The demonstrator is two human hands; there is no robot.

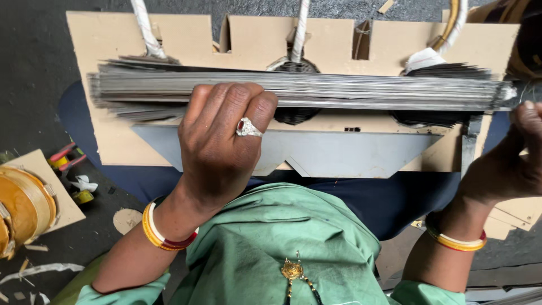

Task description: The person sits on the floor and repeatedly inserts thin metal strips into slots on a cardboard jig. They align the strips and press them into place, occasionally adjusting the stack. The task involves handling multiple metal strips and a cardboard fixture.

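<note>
Seen from above, nearest the camera is a green cloth garment [282,237] with a small gold pendant [292,270] resting on it. Both wrists wear yellow and red bangles [161,234]. The left hand [223,135], with a silver ring set with a red stone [247,127], is curled shut, fingers wrapped over the near edge of a long stack of thin grey metal strips [339,90]. The right hand [516,152] sits at the stack's right end, fingers bent toward it; whether it grips the strips cannot be told. The stack lies flat across a tan board [113,39] with notched cut-outs along its far edge. Just below the stack, a flat grey metal plate [339,149] with angled ends lies on the board. Behind, white wrapped cables [144,28] rise from dark round coils [293,66]. At far left, a yellow taped coil [22,209] sits on the dark floor [34,85].
</note>
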